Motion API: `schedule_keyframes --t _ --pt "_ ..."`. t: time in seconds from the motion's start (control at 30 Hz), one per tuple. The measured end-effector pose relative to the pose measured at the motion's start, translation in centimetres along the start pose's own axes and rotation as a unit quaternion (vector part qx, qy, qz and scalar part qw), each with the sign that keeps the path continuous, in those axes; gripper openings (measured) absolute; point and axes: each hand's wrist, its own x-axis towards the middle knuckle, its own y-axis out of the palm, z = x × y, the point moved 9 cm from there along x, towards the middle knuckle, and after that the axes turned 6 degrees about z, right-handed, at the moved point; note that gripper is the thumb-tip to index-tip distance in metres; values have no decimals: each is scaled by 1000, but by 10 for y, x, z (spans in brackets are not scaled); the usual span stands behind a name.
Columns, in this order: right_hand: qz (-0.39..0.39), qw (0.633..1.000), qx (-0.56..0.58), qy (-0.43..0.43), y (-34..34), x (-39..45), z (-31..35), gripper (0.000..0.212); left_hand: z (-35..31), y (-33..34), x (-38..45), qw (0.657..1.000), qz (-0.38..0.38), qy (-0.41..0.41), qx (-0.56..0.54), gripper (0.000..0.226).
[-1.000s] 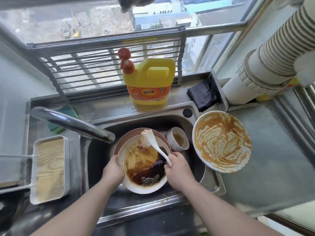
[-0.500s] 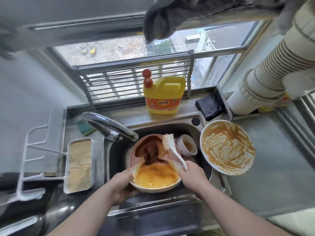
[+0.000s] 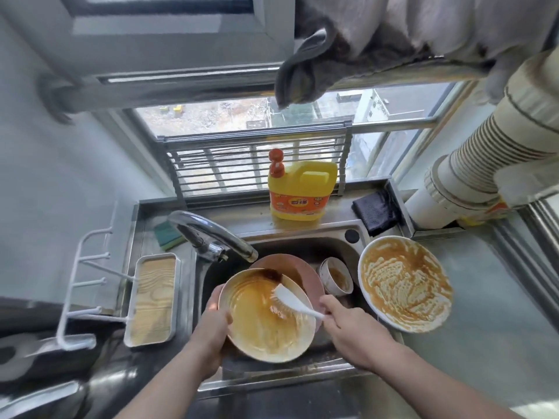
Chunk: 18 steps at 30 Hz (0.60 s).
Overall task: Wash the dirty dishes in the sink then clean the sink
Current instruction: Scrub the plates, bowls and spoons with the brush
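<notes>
The sink (image 3: pixel 305 246) and tap (image 3: pixel 211 231) are shiny bare metal. The brush (image 3: pixel 292 300) looks like smooth white plastic, the soap jug (image 3: pixel 301 192) like glossy yellow plastic. The tray (image 3: pixel 154 300) shows a matt wood grain. A dark cloth (image 3: pixel 375 211) looks rough.

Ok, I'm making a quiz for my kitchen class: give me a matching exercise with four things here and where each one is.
1 brush
2 soap jug
3 cup
4 sponge

A left of the tap
B in the right hand
C in the sink, right of the pink plate
D on the ledge behind the sink

Pairs: 1-B, 2-D, 3-C, 4-A
</notes>
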Motion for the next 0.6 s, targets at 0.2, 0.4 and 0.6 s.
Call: schedule_keyframes --t 0.2,0.4,0.6 --pt "65 990 72 -100 51 23 82 37 7 6 4 993 -84 76 -39 30" --pt "5 999 -13 31 24 64 15 30 14 0 0 977 -181 83 -73 33" --pt "68 992 97 -40 95 14 37 19 30 -7 11 968 -231 46 -84 34"
